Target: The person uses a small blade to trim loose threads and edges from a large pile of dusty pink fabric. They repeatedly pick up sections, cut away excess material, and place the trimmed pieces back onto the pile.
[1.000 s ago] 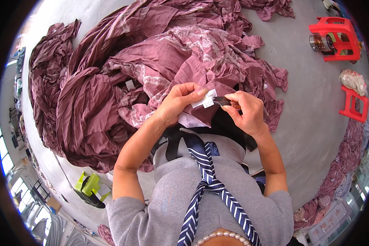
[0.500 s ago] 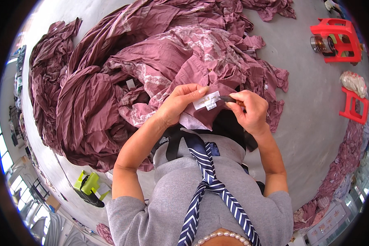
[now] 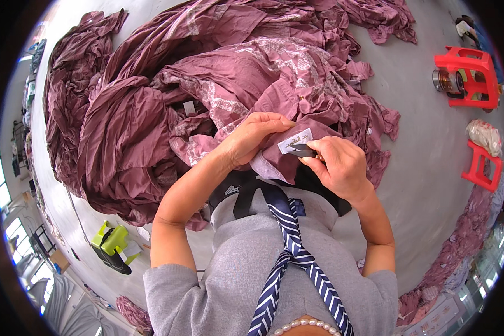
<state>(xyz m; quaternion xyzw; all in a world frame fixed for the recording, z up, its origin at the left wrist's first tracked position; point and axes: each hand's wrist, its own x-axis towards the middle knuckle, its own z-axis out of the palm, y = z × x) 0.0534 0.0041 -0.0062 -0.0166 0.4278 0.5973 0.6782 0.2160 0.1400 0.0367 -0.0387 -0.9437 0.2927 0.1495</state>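
Observation:
A mauve garment (image 3: 284, 167) with a white sewn-in label (image 3: 288, 144) lies across my lap. My left hand (image 3: 253, 137) pinches the cloth beside the label's upper left. Closed around a small pair of dark metal thread snips (image 3: 302, 151), my right hand (image 3: 340, 167) is just right of the label. The blades lie over the label's lower part; whether they touch a thread is too small to tell. Beyond both hands, the same mauve cloth with pale patterned bands spreads in a large crumpled pile (image 3: 137, 123). Another white tag (image 3: 189, 107) shows within its folds.
On the right stands a red stool (image 3: 476, 101) with a glass jar (image 3: 447, 81) at it. Nearer is a second red stool (image 3: 479, 171) bearing a plastic bag (image 3: 483, 137). A lime-green and black object (image 3: 112, 242) sits at lower left. More mauve fabric (image 3: 459, 241) lines the right edge.
The snips have moved from the label's right edge onto its lower part, with my right hand shifting left. A small lower tag seen before is now hidden. The whole view has shifted slightly.

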